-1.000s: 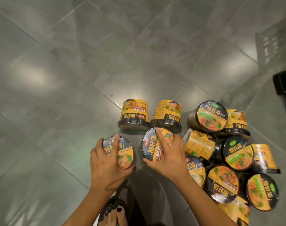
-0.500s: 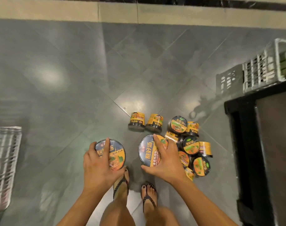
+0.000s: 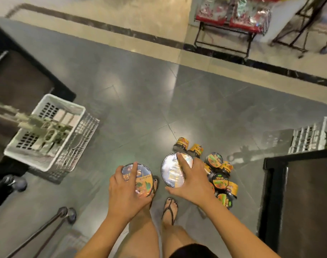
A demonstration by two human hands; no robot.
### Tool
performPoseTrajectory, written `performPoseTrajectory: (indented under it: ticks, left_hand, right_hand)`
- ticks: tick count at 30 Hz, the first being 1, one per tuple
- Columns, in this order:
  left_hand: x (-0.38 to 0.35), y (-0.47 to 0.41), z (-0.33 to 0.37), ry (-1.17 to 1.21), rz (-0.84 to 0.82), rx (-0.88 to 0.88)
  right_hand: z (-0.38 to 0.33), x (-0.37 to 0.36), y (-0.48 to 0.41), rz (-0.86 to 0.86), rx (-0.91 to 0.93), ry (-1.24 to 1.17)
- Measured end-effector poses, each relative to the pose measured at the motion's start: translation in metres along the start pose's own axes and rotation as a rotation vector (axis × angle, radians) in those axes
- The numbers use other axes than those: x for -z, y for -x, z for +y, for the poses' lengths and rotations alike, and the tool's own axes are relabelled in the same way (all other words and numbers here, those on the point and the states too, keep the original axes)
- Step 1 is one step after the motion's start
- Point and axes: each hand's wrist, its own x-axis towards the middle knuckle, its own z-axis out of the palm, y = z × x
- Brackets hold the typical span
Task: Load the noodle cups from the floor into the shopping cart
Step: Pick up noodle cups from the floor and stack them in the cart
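Note:
I am standing, holding one noodle cup in each hand, lids up. My left hand (image 3: 126, 189) grips a black and orange cup (image 3: 144, 180) from above. My right hand (image 3: 191, 180) grips a second cup (image 3: 171, 170) whose lid glares silver. Below and to the right, several more orange and black noodle cups (image 3: 217, 174) lie heaped on the grey floor by my right foot. A white shopping cart basket (image 3: 49, 131) stands to my left, about an arm's length from my left hand, with pale items inside.
Cart frame bars and wheels (image 3: 69, 214) sit at lower left. A black shelf base (image 3: 298, 202) stands at right with another white basket (image 3: 311, 136) above it. A dark counter (image 3: 19, 81) lies at far left. A wire rack of red packets (image 3: 233, 17) stands beyond the tiled border.
I have risen from a crouch with both cups lifted off the floor, and my view has turned left, bringing the cart basket fully into sight.

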Motion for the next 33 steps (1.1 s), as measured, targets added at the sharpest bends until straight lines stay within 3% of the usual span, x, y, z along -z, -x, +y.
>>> performPoseTrajectory:
  ticks: [13,25,33]
  left_hand:
    - [0.055,0.179,-0.095,0.091,0.116,0.635]
    - [0.085,0.378,-0.214,0.254,0.311,1.002]
    - [0.103,0.525,-0.29,0.32,0.586,1.292]
  right_hand:
    - [-0.119,-0.025,0.073,-0.275,0.388,0.103]
    - [-0.283,-0.157,0.199,-0.475,0.754,0.196]
    - [-0.395,-0.254,0.318,-0.617,1.009,0.211]
